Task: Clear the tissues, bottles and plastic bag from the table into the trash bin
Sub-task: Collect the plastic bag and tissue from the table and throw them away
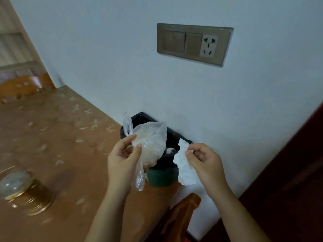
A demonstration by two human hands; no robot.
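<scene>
Both hands at the trash bin [162, 177]
The left hand [120, 159] pinches the plastic bag [150, 140] in its fingers, the right hand [204, 161] a crumpled tissue [183, 165], bin just beyond them; gold-lidded jar [22, 189] on the counter [61, 137] far left.

Two bare forearms rise from the bottom edge toward the middle of the frame. The left forearm [104, 215] comes up from lower centre. The left hand [122, 161], palm turned rightward, pinches a crumpled clear plastic bag [152, 140] between thumb and forefinger. The right forearm [244, 215] enters from the lower right. The right hand [206, 161], fingers curled, pinches a crumpled white tissue [183, 166]. The hands are near each other but not touching.
</scene>
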